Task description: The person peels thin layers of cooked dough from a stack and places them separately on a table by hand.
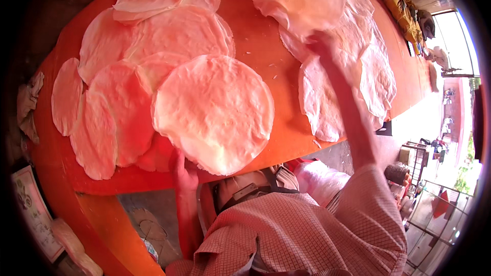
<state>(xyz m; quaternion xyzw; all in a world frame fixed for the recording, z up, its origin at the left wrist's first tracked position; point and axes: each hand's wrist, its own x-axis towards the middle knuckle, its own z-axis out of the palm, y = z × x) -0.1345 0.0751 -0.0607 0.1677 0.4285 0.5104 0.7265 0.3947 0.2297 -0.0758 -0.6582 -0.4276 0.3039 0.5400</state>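
Large, thin, pale flatbreads lie overlapping in two groups on an orange table. My left hand (185, 170) is at the table's near edge, closed at the lower-left rim of a big round flatbread (214, 112); its fingers are partly hidden by that sheet. My right arm stretches far over the right-hand group. There my right hand (321, 43), slightly blurred, pinches the near edge of another flatbread (299, 0), which covers part of the sheets under it.
The table (255, 36) shows bare orange between the groups, with small crumbs. A white plastic-wrapped bundle (322, 178) stands below its near edge. Yellow-brown cloth (401, 13) hangs at the far right. A metal rack (417, 161) is beyond on the right, and a framed picture (36, 212) at left.
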